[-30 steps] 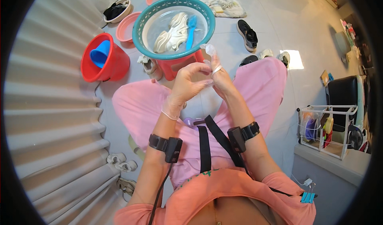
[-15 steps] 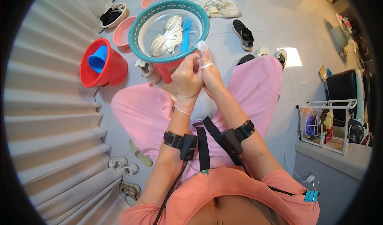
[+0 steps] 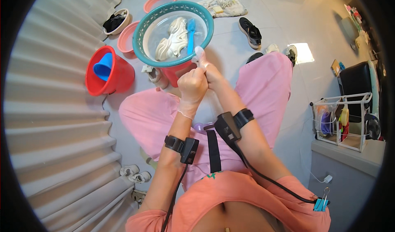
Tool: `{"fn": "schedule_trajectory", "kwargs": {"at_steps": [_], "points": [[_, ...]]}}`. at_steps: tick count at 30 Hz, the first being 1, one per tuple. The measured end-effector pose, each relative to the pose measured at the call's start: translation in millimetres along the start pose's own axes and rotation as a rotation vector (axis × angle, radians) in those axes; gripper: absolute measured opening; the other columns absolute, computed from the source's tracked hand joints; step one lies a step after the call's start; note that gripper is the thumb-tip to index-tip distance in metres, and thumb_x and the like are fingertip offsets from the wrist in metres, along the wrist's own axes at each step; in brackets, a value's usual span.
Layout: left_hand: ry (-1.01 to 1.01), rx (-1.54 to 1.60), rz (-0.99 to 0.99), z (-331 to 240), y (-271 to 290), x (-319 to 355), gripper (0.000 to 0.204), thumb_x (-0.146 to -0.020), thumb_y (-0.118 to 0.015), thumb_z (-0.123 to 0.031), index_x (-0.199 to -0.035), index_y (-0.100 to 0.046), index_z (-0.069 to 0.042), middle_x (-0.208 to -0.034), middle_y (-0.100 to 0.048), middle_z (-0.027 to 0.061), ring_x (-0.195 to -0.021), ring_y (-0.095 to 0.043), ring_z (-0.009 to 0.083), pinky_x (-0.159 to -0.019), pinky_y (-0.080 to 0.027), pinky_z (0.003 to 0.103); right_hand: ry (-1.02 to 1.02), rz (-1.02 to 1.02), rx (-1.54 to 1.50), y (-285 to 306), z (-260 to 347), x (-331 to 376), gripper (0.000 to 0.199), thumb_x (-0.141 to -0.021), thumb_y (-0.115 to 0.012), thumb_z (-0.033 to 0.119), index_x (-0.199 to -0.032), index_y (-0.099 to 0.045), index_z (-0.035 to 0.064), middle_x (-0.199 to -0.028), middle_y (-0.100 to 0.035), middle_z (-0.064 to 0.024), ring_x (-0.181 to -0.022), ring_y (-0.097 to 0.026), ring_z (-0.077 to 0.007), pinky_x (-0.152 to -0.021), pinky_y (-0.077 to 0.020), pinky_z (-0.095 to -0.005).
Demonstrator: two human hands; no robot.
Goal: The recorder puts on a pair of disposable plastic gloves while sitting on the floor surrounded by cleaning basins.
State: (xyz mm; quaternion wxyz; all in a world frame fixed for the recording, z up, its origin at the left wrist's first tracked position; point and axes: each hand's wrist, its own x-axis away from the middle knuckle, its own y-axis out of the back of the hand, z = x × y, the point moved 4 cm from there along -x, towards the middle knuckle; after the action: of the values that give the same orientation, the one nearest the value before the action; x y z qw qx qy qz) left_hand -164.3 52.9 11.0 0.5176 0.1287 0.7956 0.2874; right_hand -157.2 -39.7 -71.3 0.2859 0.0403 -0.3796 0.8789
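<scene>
Two things to note far left first: a red bucket (image 3: 117,77) with a blue scoop (image 3: 103,66) stood in it, and a pink bowl (image 3: 125,40) tucked just behind. Next along, a teal basin (image 3: 142,53) of water is propped on a red stand, with a pair of white shoes (image 3: 173,40) and a blue brush (image 3: 191,34) lying in it.

Right at the basin's near rim, a thin clear glove (image 3: 200,56) is being worked onto the right hand (image 3: 214,73). Its loose tip is seen sticking up, so it's not fully seated yet. The left hand (image 3: 192,84), already gloved to the wrist, is clenched into a fist around the glove material and the right hand's fingers. How the right hand's own fingers are set can't be told, since they're hidden behind that fist.

Compared with a second ago, the hands have been brought up from over the lap to the basin edge, and the left grip has been tightened from a loose pinch. The gloving looks nearly done, judged from that.

Further right, a black shoe (image 3: 250,30) is left on the floor, and a wire rack (image 3: 341,121) of bottles is parked on a ledge.
</scene>
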Motion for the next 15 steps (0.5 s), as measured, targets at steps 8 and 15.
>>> {"fn": "schedule_trajectory", "kwargs": {"at_steps": [8,15], "points": [[0.144,0.047,0.019,1,-9,22,0.009,-0.077,-0.059,-0.003,-0.080,-0.063,-0.010,-0.063,-0.061,0.0084,-0.056,-0.061,0.0272,-0.051,-0.047,0.039,-0.108,0.072,-0.099,-5,-11,-11,0.052,-0.098,-0.053,0.046,-0.127,-0.055,0.0030,-0.101,-0.059,-0.0015,-0.086,-0.054,-0.0130,-0.074,-0.0466,-0.0281],[0.470,0.016,0.212,11,-20,30,0.026,-0.074,-0.066,-0.004,-0.098,-0.060,-0.009,-0.071,-0.062,0.0086,-0.066,-0.063,0.0283,-0.062,-0.049,0.039,-0.191,0.191,-0.283,-11,-7,12,0.055,-0.097,-0.053,0.048,-0.128,-0.053,0.0031,-0.103,-0.059,-0.0017,-0.088,-0.054,-0.0138,-0.075,-0.0470,-0.0293]]}}
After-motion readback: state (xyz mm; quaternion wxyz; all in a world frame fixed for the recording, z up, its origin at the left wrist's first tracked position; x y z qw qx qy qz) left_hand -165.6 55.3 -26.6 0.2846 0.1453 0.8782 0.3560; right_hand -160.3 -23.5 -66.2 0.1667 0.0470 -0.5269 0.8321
